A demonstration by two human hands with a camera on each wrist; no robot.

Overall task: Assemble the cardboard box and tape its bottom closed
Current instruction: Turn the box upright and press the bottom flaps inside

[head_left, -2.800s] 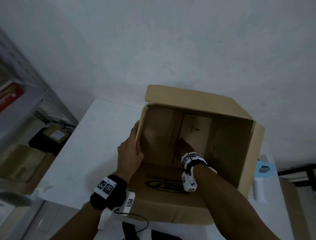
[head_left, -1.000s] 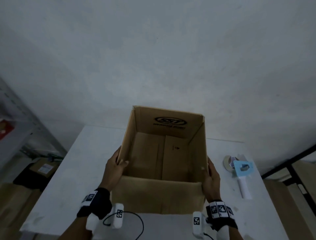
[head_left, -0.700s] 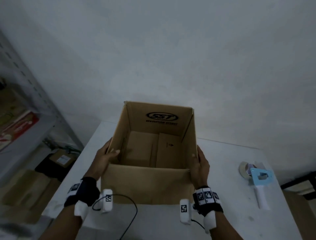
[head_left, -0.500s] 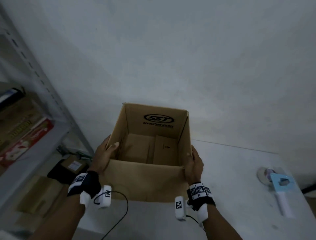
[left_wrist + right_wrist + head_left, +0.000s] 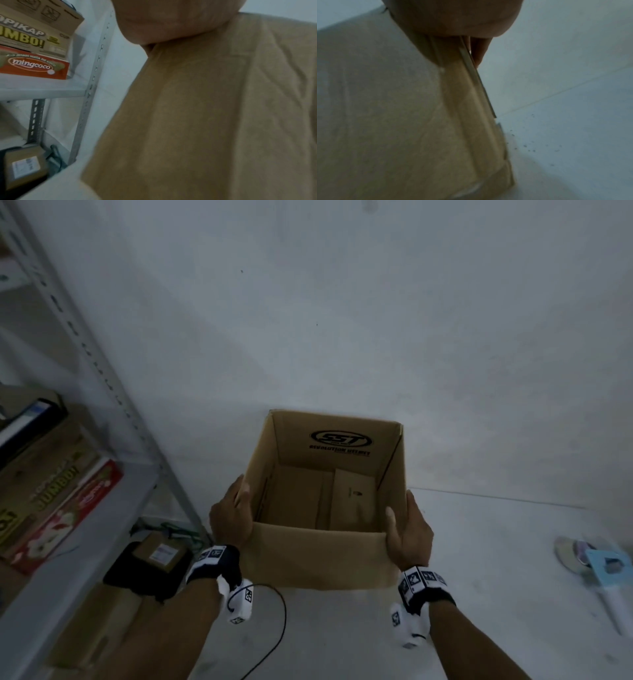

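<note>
The brown cardboard box [image 5: 318, 556] stands upright with its top open, its folded bottom flaps visible inside and a black logo on the far inner wall. My left hand [image 5: 231, 518] grips the near left corner, thumb over the rim. My right hand [image 5: 409, 529] grips the near right corner the same way. The left wrist view shows my palm [image 5: 171, 20] against the box wall [image 5: 205, 108]. In the right wrist view my fingers [image 5: 479, 51] lie along the box edge [image 5: 471, 94]. A blue tape dispenser [image 5: 606, 570] lies on the table at the right.
The white table [image 5: 479, 542] runs out to the right of the box. A grey metal shelf [image 5: 85, 525] with printed cartons [image 5: 61, 501] stands close on the left. A small labelled parcel [image 5: 159, 556] lies below it. A black cable [image 5: 277, 611] hangs from my left wrist.
The box, earlier on its side with my right hand inside, now stands upright. Both hands hold its near corners, and it has shifted left toward the shelf.
</note>
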